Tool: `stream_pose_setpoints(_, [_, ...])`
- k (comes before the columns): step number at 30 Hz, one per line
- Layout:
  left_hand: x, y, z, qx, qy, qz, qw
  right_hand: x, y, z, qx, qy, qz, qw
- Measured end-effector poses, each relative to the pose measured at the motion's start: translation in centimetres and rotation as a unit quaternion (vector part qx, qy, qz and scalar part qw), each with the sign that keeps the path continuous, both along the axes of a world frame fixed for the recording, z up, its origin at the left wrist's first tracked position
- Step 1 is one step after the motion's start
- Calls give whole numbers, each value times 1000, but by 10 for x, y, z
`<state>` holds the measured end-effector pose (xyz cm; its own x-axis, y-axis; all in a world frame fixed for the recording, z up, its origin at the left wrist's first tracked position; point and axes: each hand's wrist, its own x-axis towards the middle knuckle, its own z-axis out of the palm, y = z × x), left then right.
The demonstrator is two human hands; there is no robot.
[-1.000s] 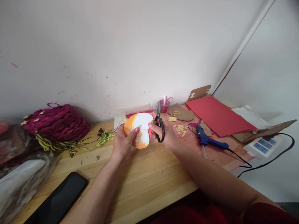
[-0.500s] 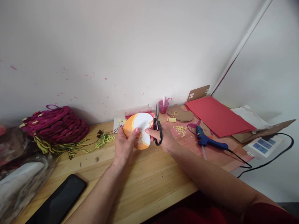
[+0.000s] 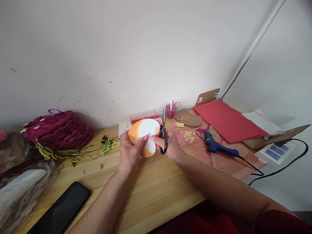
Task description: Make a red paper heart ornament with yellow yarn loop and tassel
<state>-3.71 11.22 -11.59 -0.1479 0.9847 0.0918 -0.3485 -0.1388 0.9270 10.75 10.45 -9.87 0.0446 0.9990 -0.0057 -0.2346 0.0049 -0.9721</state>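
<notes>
Between my hands, above the wooden table (image 3: 156,191), is a rounded piece of printed card (image 3: 149,126), orange on the left and white in the middle with an orange character. My left hand (image 3: 131,150) grips its left side, thumb on the front face. A pair of scissors (image 3: 164,125) with black handles hangs in my right hand (image 3: 172,146), blades pointing up beside the card's right edge. The thumb of that hand also presses on the card, close to the left thumb. The fingers behind the card are hidden.
On the right lie a blue glue gun (image 3: 219,148), red paper (image 3: 226,118), brown card pieces (image 3: 192,117), yellow bits (image 3: 188,136) and a white power strip (image 3: 276,152). A pink cup (image 3: 171,111) stands by the wall. Leftward are a magenta yarn bundle (image 3: 58,130) and a black phone (image 3: 62,208).
The thumbs have come closer together on the card, which has tilted slightly. The scissors have shifted a little and stand more upright. Both hands keep their hold.
</notes>
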Motion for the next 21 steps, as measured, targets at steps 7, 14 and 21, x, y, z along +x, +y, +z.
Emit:
stream_pose_setpoints(7, [-2, 2, -2, 18, 18, -5, 1000, 3, 3, -5, -6, -20, 8, 1000])
stream_pose_setpoints(14, [-3, 3, -4, 31, 51, -41, 997, 3, 5, -7, -6, -6, -13, 1000])
stream_pose_setpoints(21, [-7, 6, -11, 89, 175, 45, 979, 5, 5, -4, 17, -25, -28, 999])
